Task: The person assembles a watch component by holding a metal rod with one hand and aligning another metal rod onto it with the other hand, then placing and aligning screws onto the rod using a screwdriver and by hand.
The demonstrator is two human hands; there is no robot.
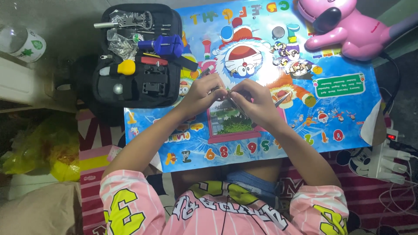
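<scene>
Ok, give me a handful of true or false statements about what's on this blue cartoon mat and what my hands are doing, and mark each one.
1. Both hands meet over the middle of the blue cartoon mat, the left hand and right hand pinching a small item between them. True; what the item is cannot be made out.
2. The black tool case is zipped shut. False: it lies open, with tools showing inside.
3. A blue tool sits in the case. True.
4. The pink toy lies at the mat's near left corner. False: it is at the far right corner.
5. The right hand holds a thin metal tool. True.
6. The watch band links lie inside the case. False: they lie on the mat.
</scene>
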